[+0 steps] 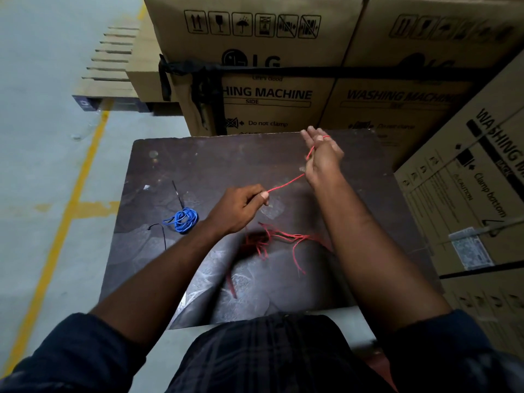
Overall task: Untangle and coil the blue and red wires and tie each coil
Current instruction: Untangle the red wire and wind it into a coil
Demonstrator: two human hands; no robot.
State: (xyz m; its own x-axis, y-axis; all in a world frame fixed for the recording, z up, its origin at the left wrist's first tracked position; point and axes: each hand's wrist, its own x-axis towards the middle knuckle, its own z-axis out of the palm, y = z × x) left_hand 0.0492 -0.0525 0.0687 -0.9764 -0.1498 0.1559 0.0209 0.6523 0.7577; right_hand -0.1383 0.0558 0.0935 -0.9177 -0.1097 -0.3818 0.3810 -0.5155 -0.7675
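Note:
A red wire stretches taut between my two hands above the dark table. My left hand pinches it between thumb and fingers. My right hand is raised at the far side with the red wire looped round its fingers. The rest of the red wire lies in a loose tangle on the table between my forearms. A blue wire coil sits on the table to the left of my left hand, touched by neither hand.
Two thin black ties lie by the blue coil, one behind it and one to its left. Large washing machine cartons stand behind and to the right of the table. Grey floor with yellow lines lies to the left.

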